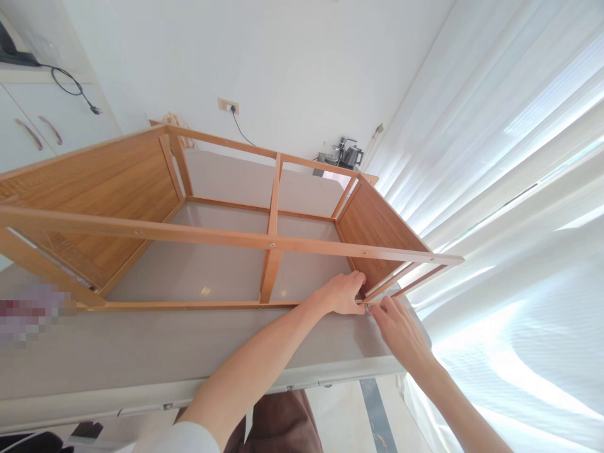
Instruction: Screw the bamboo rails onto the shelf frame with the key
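Observation:
A wooden rack frame [272,244] with brown side panels lies across the grey table [189,343]. Screw heads show along its near upper rail. My left hand [346,293] is closed around the lower right front corner of the frame, fingers on the inner side by the right panel [377,229]. Just right of it, my right hand [394,321] pinches at the outside of that same corner. A small shiny bit shows between the two hands, too small to name; what the right fingers hold is mostly hidden.
A blurred-out item [31,311] lies at the table's left. An electric kettle [352,155] stands beyond the far edge, near a wall socket [228,106] with a plugged cord. White curtains [519,207] hang close on the right. A white cabinet [42,116] is at the far left.

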Available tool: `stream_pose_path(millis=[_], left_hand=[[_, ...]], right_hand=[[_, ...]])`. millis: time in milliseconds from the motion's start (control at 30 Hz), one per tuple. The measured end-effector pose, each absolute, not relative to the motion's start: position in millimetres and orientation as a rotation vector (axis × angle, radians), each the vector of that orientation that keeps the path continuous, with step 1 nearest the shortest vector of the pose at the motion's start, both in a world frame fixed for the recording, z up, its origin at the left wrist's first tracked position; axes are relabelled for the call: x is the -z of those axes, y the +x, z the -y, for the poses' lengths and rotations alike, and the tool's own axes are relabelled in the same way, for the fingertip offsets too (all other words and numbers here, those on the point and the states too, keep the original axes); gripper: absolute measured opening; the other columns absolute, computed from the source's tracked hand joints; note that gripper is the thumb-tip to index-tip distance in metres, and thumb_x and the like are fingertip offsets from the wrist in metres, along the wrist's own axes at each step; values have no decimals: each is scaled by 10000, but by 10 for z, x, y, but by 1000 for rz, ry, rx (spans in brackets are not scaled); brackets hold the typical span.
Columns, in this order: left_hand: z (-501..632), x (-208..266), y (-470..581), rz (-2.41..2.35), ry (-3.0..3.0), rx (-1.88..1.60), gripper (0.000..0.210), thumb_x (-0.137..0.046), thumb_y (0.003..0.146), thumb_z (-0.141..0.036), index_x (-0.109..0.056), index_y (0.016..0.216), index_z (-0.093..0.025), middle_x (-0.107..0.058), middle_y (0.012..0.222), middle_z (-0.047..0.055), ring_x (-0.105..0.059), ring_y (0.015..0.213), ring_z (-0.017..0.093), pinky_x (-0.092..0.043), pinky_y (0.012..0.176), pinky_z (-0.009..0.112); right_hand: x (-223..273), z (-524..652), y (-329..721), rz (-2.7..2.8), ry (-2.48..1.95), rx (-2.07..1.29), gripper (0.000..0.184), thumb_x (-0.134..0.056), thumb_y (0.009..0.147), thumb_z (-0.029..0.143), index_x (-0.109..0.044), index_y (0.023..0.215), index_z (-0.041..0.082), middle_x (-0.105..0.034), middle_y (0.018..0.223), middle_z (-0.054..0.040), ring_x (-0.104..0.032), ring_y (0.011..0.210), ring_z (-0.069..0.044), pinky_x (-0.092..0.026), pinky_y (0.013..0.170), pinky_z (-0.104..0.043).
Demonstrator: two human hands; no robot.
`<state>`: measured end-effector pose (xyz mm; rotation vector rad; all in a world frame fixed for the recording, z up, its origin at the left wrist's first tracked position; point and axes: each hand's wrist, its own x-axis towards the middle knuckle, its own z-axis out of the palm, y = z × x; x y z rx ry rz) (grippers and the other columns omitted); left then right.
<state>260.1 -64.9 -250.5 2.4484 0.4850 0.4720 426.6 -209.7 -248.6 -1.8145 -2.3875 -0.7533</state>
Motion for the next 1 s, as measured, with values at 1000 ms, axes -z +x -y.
stream_pose_path(millis=[1000], left_hand=[[647, 2507, 2603, -483, 2428, -487, 418, -705, 717, -385, -459, 1014, -223, -645, 1115, 65, -671, 926, 247, -500, 799, 355]], right_hand=[[2546, 2179, 4346, 2262, -1642, 594, 154, -535, 997, 198, -688, 985, 205, -717, 911, -46, -652, 921, -196, -429, 849, -343]])
